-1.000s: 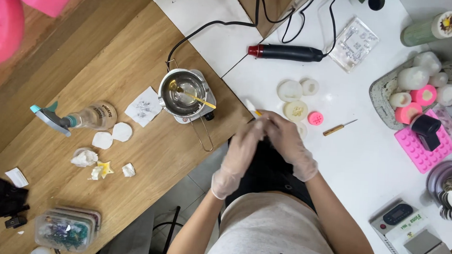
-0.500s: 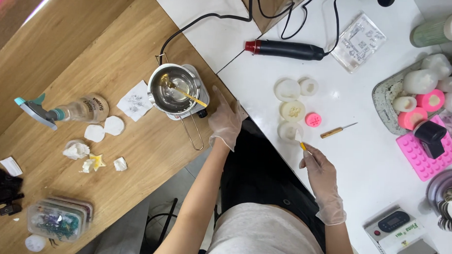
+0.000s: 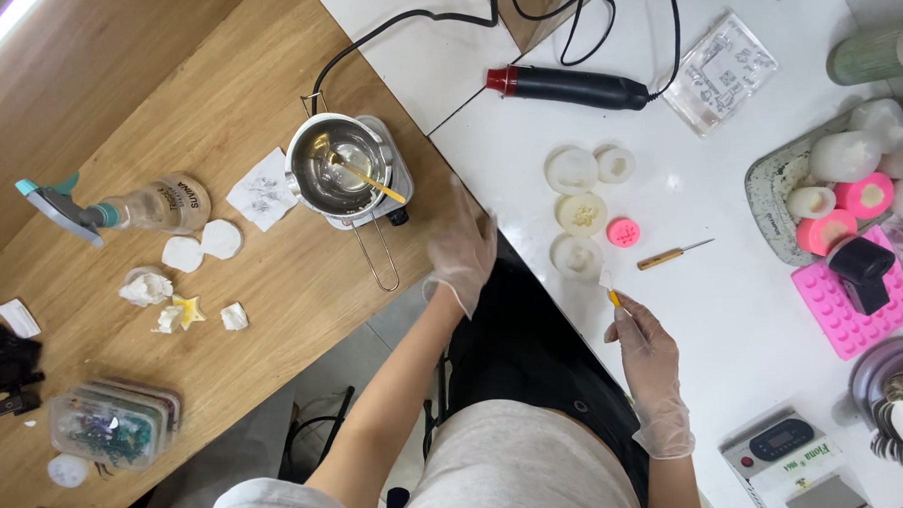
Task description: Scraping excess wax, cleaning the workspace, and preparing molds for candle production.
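Two clear-gloved hands are seen: the right hand [image 3: 646, 343] is closed around a thin yellow-handled pick [image 3: 611, 293] beside a round white wax disc [image 3: 577, 256] on the white table [image 3: 729, 324]; the left hand [image 3: 462, 249] is held open, empty, near the small steel melting pot [image 3: 339, 167].

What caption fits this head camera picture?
Gloved right hand holds a small tool by white moulds; left hand hovers near the pot.
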